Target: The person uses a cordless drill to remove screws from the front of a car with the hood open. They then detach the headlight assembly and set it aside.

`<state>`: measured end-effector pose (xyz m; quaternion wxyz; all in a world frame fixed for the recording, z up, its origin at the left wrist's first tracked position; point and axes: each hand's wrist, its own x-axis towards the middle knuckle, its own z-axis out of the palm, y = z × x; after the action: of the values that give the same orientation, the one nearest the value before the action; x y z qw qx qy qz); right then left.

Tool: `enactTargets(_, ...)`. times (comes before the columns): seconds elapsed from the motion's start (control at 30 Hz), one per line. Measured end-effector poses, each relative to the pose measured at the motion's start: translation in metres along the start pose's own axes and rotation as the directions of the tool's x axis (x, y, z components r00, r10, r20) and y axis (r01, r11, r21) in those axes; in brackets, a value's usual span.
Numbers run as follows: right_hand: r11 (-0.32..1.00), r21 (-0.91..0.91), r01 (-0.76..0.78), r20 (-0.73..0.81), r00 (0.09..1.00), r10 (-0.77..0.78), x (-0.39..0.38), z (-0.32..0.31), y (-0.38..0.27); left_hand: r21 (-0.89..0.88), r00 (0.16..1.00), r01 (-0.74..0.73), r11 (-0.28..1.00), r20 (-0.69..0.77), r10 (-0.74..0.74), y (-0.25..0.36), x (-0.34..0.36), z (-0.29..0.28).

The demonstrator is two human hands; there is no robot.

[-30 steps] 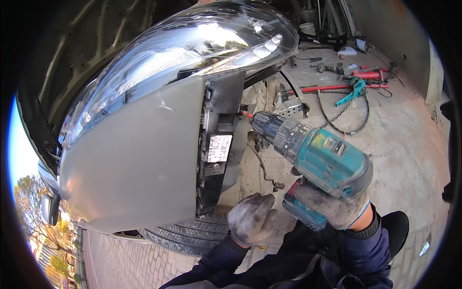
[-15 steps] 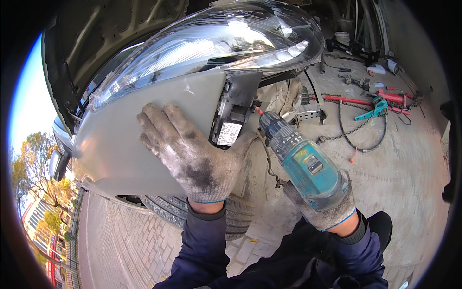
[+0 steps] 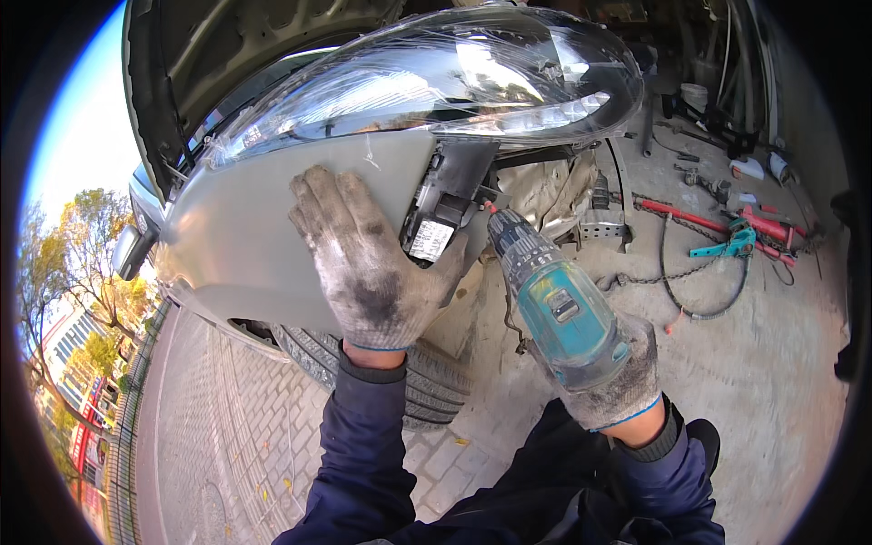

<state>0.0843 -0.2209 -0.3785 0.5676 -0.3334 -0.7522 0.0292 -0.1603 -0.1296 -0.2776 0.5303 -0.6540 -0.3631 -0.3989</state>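
Gloved in dirty grey knit, my left hand [image 3: 372, 268] lies flat on a grey car fender [image 3: 245, 236], fingers stretched out and thumb spread. My right hand [image 3: 618, 372], in a matching glove, is wrapped round the grip of a teal cordless drill [image 3: 568, 313]. The drill points up and left. Its red-tipped bit [image 3: 491, 207] reaches the edge of a black plastic bracket [image 3: 459, 182] beside the fender; whether a screw is there, I cannot tell. A white label [image 3: 431, 241] sits on the bracket. Above is a headlight [image 3: 436, 82] wrapped in clear film.
A tyre [image 3: 418, 381] stands below the fender. Crumpled metal [image 3: 549, 191] shows right of the bracket. On the concrete floor at right lie a red bar tool [image 3: 767, 227], a chain [image 3: 627, 279] and a teal clamp [image 3: 731, 243]. An open hood [image 3: 245, 54] rises at upper left.
The view has shifted, so the car and floor tools appear farther right. My left hand stays flat on the fender, and the drill stays at the bracket's edge, tilted slightly more upright.
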Motion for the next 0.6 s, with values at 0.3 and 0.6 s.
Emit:
enactTargets(0.3,1.0,-0.013,0.011,-0.002,1.0,-0.011,0.007,0.005,-0.013,0.037,0.996,0.09,0.995,0.019,-0.09,0.014,0.002,0.002)
enactTargets(0.6,0.995,0.011,-0.099,0.064,0.993,0.098,0.015,-0.018,-0.027,0.015,0.998,0.005,1.0,0.061,-0.006,0.01,0.006,-0.001)
